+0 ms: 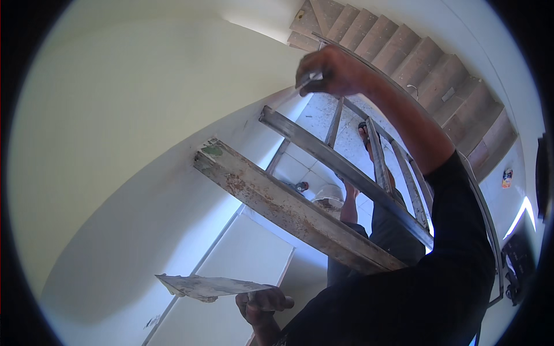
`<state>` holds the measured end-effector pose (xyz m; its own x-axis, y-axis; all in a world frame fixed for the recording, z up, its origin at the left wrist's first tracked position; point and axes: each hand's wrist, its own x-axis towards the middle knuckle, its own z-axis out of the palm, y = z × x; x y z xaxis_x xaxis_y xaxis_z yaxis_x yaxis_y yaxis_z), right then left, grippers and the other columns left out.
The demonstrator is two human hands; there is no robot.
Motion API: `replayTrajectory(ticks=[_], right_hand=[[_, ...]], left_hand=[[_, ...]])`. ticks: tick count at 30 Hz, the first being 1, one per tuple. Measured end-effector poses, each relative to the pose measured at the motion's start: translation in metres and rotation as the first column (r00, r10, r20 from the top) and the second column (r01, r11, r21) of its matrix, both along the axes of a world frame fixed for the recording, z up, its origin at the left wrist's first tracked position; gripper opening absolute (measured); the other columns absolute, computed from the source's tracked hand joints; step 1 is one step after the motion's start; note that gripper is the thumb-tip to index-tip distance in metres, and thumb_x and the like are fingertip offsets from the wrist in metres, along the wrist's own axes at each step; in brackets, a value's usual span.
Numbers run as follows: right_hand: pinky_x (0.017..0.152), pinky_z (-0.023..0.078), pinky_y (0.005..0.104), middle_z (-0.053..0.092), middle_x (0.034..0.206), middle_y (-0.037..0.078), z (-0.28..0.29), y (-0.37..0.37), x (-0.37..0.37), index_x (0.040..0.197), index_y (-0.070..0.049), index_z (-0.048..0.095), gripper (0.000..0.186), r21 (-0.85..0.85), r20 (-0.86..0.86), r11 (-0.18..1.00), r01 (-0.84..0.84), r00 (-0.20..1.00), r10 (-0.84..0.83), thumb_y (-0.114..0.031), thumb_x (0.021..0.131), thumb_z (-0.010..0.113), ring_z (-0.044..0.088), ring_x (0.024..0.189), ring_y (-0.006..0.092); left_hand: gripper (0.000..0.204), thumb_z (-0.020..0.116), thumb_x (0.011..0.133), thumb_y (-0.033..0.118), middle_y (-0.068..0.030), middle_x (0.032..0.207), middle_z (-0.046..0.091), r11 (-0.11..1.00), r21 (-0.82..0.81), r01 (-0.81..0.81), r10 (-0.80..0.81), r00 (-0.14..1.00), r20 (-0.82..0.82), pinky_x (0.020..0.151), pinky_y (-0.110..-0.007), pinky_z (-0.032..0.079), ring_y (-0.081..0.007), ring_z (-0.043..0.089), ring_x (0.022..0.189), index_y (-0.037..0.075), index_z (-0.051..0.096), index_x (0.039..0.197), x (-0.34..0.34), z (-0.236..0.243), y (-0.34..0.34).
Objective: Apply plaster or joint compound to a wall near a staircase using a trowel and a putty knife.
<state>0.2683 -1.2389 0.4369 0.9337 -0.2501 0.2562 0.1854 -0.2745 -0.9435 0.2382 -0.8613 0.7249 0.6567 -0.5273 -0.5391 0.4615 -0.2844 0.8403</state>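
Observation:
My right hand [326, 72] is raised at the upper middle, its fingers closed on a small scraper [311, 77] whose blade, slightly blurred, points at the cream wall [127, 86] beside a metal bar. My left hand [259, 303] is low in the view, gripping a wide flat blade [208, 285] smeared with pale putty, held level with lumps along its edge. Between my hands lie two metal bars, the nearer one [288, 210] speckled with rust and paint, the farther one [323, 155] plainer.
Through the metal frame [398, 173] I see a tiled floor [297, 164] with a bucket [326, 199], and another person's hand [350, 190] and legs below. Concrete stairs [427, 81] run along the upper right. A dark bag-like object [516, 259] sits at the right.

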Motion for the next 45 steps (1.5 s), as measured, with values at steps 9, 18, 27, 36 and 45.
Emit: replayTrajectory(ticks=[9, 18, 27, 36, 45], right_hand=[[0.076, 0.051, 0.0342, 0.071, 0.081, 0.008, 0.005, -0.024, 0.05, 0.085, -0.004, 0.071, 0.016, 0.054, -0.201, 0.959, -0.28, 0.937, 0.285, -0.006, 0.07, 0.076, 0.068, 0.077, 0.0198], [0.069, 0.053, 0.0365, 0.069, 0.079, 0.009, -0.006, -0.004, 0.039, 0.088, -0.006, 0.071, 0.017, -0.07, -0.077, 0.997, -0.041, 0.996, 0.035, -0.005, 0.071, 0.075, 0.068, 0.075, 0.0226], [0.065, 0.055, 0.0359, 0.064, 0.081, 0.007, -0.012, 0.08, -0.013, 0.088, -0.009, 0.067, 0.019, -0.081, 0.098, 0.832, 0.549, 0.835, -0.541, -0.005, 0.071, 0.074, 0.065, 0.077, 0.0237], [0.062, 0.052, 0.0352, 0.064, 0.08, 0.006, -0.008, 0.049, -0.031, 0.084, -0.009, 0.067, 0.015, -0.083, 0.109, 0.937, 0.339, 0.938, -0.329, -0.007, 0.072, 0.076, 0.064, 0.076, 0.0251], [0.065, 0.054, 0.0348, 0.064, 0.081, 0.005, -0.006, 0.081, -0.02, 0.088, -0.01, 0.065, 0.019, -0.127, 0.157, 0.838, 0.531, 0.845, -0.512, -0.005, 0.071, 0.073, 0.064, 0.079, 0.0237]], left_hand=[[0.046, 0.054, 0.095, 0.036, -0.0112, 0.05, 0.046, 0.999, 0.016, -0.028, 0.028, 1.0, 0.004, 0.038, -0.033, 0.041, -0.0227, 0.046, 0.038, 0.005, 0.041, 0.064, -0.001, -0.01, 0.018], [0.043, 0.052, 0.096, 0.036, -0.0113, 0.051, 0.047, 0.999, -0.033, -0.001, 0.0, 1.0, -0.025, 0.038, -0.033, 0.042, -0.0229, 0.047, 0.039, 0.005, 0.042, 0.068, 0.008, -0.012, 0.02], [0.045, 0.051, 0.096, 0.037, -0.0114, 0.051, 0.048, 0.995, -0.068, 0.079, -0.08, 0.997, -0.016, 0.037, -0.033, 0.041, -0.0221, 0.046, 0.038, 0.007, 0.04, 0.065, 0.015, -0.019, -0.006], [0.045, 0.051, 0.096, 0.038, -0.0112, 0.05, 0.046, 0.995, -0.033, 0.098, -0.098, 0.995, -0.028, 0.037, -0.033, 0.041, -0.0215, 0.045, 0.038, 0.006, 0.04, 0.065, 0.011, -0.015, -0.003], [0.047, 0.053, 0.094, 0.04, -0.0111, 0.05, 0.045, 0.996, -0.038, 0.083, -0.085, 0.994, -0.074, 0.038, -0.033, 0.04, -0.0218, 0.044, 0.039, 0.006, 0.04, 0.065, 0.009, -0.017, 0.003]])
